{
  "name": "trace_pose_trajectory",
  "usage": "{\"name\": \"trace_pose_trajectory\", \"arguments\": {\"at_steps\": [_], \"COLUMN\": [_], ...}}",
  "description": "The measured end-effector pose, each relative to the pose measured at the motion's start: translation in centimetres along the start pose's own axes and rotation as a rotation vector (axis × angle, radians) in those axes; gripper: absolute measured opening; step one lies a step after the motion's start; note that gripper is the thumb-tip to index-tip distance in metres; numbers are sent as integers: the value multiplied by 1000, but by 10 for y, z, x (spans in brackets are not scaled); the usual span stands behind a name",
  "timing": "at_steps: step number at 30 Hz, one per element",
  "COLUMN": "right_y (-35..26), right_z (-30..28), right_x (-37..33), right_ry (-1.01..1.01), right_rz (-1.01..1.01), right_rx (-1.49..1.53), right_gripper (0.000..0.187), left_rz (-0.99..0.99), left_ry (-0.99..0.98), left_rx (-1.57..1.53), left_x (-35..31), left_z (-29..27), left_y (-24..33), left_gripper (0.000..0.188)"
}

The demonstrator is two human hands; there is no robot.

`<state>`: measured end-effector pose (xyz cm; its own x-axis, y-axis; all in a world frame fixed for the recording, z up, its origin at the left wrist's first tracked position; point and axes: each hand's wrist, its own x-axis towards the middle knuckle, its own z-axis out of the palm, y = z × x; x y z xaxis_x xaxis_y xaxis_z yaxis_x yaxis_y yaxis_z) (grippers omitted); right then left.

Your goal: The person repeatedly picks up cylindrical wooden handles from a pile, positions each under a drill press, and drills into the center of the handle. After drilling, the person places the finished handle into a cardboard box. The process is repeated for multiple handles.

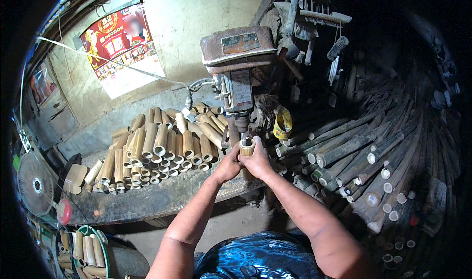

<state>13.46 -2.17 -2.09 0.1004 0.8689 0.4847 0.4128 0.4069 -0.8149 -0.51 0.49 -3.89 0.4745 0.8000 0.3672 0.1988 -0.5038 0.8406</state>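
Workbench (162,200) bears piled tubes (161,140); left fingers (233,157) and right fingers (251,162) clasp a cylinder (246,150) under a drill (241,122).

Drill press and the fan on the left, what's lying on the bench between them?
In the head view, a pile of cut bamboo tubes lies on the bench between the drill press and the fan.

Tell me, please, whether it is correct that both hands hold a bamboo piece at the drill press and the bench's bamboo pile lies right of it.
Not quite: the head view shows the bamboo pile left of the drill press; the left hand and right hand do hold a bamboo piece there.
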Motion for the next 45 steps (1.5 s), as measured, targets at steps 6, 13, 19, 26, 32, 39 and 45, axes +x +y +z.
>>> {"name": "trace_pose_trajectory", "arguments": {"at_steps": [6, 13, 19, 26, 32, 39, 45], "right_y": [-2, -2, 24, 103, 112, 84, 31], "right_z": [7, 23, -1, -34, -28, 8, 0], "right_x": [-19, -2, 9, -88, -73, -47, -10], "right_ry": [0, -19, -145, -390, -674, -385, -260], "right_rz": [-52, -2, 39, 1527, 1165, 389, 115], "right_rx": [-15, -28, -113, 613, 987, 362, -11], "right_gripper": [63, 56, 71, 106, 35, 45, 39], "left_rz": [-16, -64, -142, -128, 378, -314, -130], "left_ry": [-27, 181, 231, 177, -160, 145, 193], "left_rx": [12, 84, 122, 73, 389, -329, -272], "left_x": [-14, -17, 0, -81, -115, -59, -14], "left_z": [-12, -6, 18, 68, 64, 45, 21], "left_y": [-2, -1, -17, -22, -7, -35, -10], "left_gripper": [69, 76, 61, 62, 75, 80, 61]}}
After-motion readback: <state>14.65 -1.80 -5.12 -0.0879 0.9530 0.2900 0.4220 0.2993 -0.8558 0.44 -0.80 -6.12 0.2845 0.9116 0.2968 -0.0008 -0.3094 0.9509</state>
